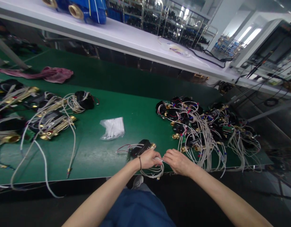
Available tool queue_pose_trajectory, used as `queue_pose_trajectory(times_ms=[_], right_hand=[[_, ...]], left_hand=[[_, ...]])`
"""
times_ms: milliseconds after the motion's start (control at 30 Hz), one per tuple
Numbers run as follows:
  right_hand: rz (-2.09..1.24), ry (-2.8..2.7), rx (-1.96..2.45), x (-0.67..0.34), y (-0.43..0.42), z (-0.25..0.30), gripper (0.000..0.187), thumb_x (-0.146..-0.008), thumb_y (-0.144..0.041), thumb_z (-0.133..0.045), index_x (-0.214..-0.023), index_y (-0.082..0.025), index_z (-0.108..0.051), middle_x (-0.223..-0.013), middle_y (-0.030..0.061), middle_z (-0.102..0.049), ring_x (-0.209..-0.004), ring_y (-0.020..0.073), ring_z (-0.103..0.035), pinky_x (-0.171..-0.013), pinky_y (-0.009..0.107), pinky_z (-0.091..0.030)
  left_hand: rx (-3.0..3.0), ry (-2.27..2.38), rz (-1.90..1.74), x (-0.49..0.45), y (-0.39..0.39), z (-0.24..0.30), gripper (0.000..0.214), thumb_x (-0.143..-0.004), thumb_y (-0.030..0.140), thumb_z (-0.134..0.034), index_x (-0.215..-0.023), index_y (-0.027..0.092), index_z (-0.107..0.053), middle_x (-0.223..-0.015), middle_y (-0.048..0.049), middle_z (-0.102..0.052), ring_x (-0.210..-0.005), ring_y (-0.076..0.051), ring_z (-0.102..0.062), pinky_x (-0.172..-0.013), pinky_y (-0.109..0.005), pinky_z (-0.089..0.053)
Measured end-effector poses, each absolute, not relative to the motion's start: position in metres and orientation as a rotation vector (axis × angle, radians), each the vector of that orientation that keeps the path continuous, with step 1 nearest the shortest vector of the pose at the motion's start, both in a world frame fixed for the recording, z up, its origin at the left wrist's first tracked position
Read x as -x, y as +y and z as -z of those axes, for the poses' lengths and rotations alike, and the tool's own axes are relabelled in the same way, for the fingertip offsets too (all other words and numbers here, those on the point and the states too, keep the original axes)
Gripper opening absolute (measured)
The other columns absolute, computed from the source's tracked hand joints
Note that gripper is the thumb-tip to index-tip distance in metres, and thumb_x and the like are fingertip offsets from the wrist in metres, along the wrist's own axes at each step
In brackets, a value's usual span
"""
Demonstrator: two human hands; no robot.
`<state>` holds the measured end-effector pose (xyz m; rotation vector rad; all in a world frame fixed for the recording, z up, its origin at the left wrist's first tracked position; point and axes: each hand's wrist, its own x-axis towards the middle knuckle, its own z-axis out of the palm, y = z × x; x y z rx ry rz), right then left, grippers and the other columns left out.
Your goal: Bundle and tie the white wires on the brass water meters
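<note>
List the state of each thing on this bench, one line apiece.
left hand, closed on white wires
right hand, fingertips at the wires
brass-ended unit, lying beside left hand, its wires loose
heaped units, tangled in their wires
spread units, laid apart, wires sprawling
plastic bag, lying flat, white contents
pink cloth, crumpled

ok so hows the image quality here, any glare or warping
In the head view, wide-lens distortion bends the green workbench and white shelf, bright lights glare at upper right, and the left hand and right hand stay fairly sharp.
</note>
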<state>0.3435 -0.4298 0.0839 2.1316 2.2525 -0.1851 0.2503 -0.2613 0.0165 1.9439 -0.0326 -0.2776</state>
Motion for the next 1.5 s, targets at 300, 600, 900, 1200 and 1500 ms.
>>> queue_pose_trajectory(times_ms=[300, 600, 900, 1200, 1500], right_hand=[[0.581, 2.102, -2.641, -0.34, -0.426, -0.072, 0.019, -0.086, -0.024, -0.044, -0.079, -0.015, -0.059, -0.075, 0.005, -0.059, -0.078, 0.016, -0.05, -0.071, 0.029, -0.037], [0.917, 1.576, -3.097, -0.326, -0.427, -0.061, 0.022, -0.078, -0.017, -0.046, -0.098, -0.013, -0.054, -0.086, 0.0055, -0.06, -0.078, 0.0158, -0.055, -0.065, 0.025, -0.042], [0.077, 2.118, -2.123, -0.335, -0.436, -0.069, 0.017, -0.089, -0.015, -0.035, -0.088, -0.015, -0.052, -0.077, 0.005, -0.054, -0.073, 0.0172, -0.046, -0.067, 0.031, -0.034], [0.129, 2.203, -2.179, -0.331, -0.434, -0.07, 0.021, -0.089, -0.018, -0.034, -0.083, -0.014, -0.054, -0.075, 0.0068, -0.056, -0.071, 0.0165, -0.048, -0.065, 0.03, -0.033], [1.111, 1.347, -3.195, -0.313, -0.423, -0.057, 0.033, -0.088, -0.025, -0.028, -0.074, -0.014, -0.056, -0.052, -0.0009, -0.052, -0.049, 0.0112, -0.05, -0.052, 0.023, -0.039]], left_hand=[[-2.021, -0.11, 0.303, -0.25, -0.262, -0.023, 0.022, -0.074, 0.036, -0.054, -0.077, 0.017, -0.063, -0.064, 0.0011, -0.064, -0.06, -0.011, -0.056, -0.055, -0.019, -0.036], [-2.182, -0.115, 0.242, -0.251, -0.258, -0.024, 0.018, -0.076, 0.033, -0.05, -0.079, 0.02, -0.064, -0.066, 0.0013, -0.065, -0.066, -0.013, -0.057, -0.059, -0.021, -0.036], [-1.92, -0.063, 0.358, -0.249, -0.259, -0.022, 0.021, -0.072, 0.032, -0.053, -0.077, 0.015, -0.063, -0.062, 0.0014, -0.063, -0.059, -0.012, -0.054, -0.055, -0.02, -0.037], [-1.797, -0.06, 0.418, -0.245, -0.261, -0.021, 0.022, -0.073, 0.032, -0.053, -0.078, 0.013, -0.061, -0.062, 0.0009, -0.06, -0.058, -0.011, -0.052, -0.054, -0.02, -0.037], [-2.072, -0.101, 0.262, -0.243, -0.262, -0.019, 0.019, -0.075, 0.033, -0.053, -0.076, 0.018, -0.064, -0.066, 0.0016, -0.064, -0.064, -0.012, -0.055, -0.059, -0.02, -0.037]])
